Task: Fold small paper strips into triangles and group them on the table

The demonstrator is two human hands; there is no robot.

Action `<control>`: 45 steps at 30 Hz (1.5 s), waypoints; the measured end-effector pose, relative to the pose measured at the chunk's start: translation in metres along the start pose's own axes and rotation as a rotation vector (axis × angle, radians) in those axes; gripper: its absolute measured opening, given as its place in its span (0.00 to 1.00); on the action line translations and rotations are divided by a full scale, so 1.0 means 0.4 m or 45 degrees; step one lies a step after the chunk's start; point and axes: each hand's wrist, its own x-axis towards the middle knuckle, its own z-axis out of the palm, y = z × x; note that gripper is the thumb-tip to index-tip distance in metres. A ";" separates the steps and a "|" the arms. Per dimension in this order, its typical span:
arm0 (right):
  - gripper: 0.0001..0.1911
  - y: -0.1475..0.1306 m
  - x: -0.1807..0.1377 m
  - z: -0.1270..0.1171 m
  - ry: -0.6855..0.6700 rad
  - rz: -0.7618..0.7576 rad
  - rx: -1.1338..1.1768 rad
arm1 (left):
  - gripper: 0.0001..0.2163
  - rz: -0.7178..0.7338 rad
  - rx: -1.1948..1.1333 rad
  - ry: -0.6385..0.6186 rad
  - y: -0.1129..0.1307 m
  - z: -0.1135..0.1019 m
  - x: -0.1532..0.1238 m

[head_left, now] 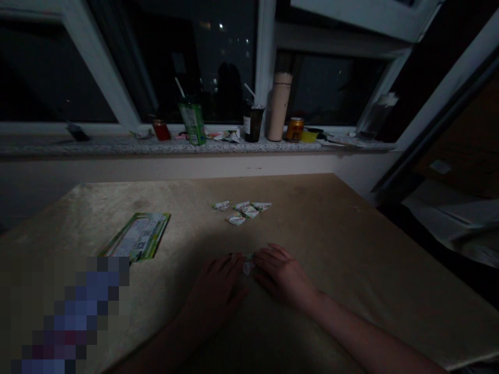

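Observation:
Both my hands rest on a tan table (331, 234) in dim light. My left hand (220, 285) and my right hand (283, 275) meet over a small folded paper piece (247, 266), fingers pressed down on it from either side. Only a white-green sliver of it shows between the fingertips. Farther back on the table lie several similar small folded paper pieces (244, 210) in a loose cluster. A green and white printed sheet (138, 236) lies flat to the left of my hands.
A stone windowsill (117, 147) behind the table carries a green cup with a straw (192, 122), a dark cup (252, 123), a tall beige flask (279, 106), a red can (161, 130), an orange can (295, 130). The table edge drops off at the right.

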 end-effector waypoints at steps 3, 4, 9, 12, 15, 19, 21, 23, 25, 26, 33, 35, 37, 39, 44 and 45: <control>0.12 0.003 -0.004 0.000 0.033 -0.042 -0.014 | 0.18 0.021 -0.013 0.012 0.001 -0.008 0.009; 0.12 0.005 -0.005 0.000 0.040 -0.063 -0.023 | 0.16 0.039 -0.023 0.018 -0.001 -0.009 0.012; 0.08 0.015 -0.007 0.004 0.040 -0.229 -0.164 | 0.12 0.253 0.008 0.009 -0.025 -0.003 0.020; 0.06 0.016 -0.006 0.004 -0.014 -0.344 -0.286 | 0.11 0.381 0.066 -0.003 -0.044 0.003 0.018; 0.08 0.017 -0.006 0.000 -0.023 -0.381 -0.304 | 0.11 0.452 0.109 -0.009 -0.055 0.001 0.013; 0.09 0.028 -0.008 -0.006 -0.041 -0.396 -0.233 | 0.12 0.561 0.163 -0.004 -0.061 -0.008 0.010; 0.10 0.035 -0.009 -0.006 -0.045 -0.411 -0.224 | 0.12 0.618 0.172 0.015 -0.063 -0.010 0.011; 0.10 0.039 -0.010 -0.005 -0.028 -0.428 -0.233 | 0.11 0.647 0.169 0.043 -0.066 -0.008 0.011; 0.10 0.041 -0.010 -0.003 -0.009 -0.447 -0.246 | 0.11 0.655 0.165 0.069 -0.069 -0.003 0.012; 0.10 0.040 -0.010 -0.002 -0.009 -0.451 -0.251 | 0.11 0.650 0.156 0.087 -0.071 0.001 0.012; 0.10 0.033 -0.006 -0.001 -0.027 -0.403 -0.216 | 0.09 0.582 0.121 0.153 -0.074 0.019 0.014; 0.11 0.030 -0.006 -0.004 -0.041 -0.370 -0.166 | 0.10 0.589 0.139 0.144 -0.073 0.015 0.014; 0.11 0.030 -0.006 -0.005 -0.048 -0.340 -0.111 | 0.11 0.587 0.134 0.139 -0.073 0.008 0.013; 0.10 0.032 -0.008 -0.002 -0.045 -0.317 -0.063 | 0.11 0.583 0.123 0.144 -0.073 0.003 0.012; 0.07 0.038 -0.007 0.004 0.013 -0.161 0.087 | 0.13 0.493 0.031 0.099 -0.079 0.006 0.012; 0.07 0.038 -0.005 0.003 0.018 -0.116 0.114 | 0.14 0.458 -0.006 0.070 -0.081 0.008 0.013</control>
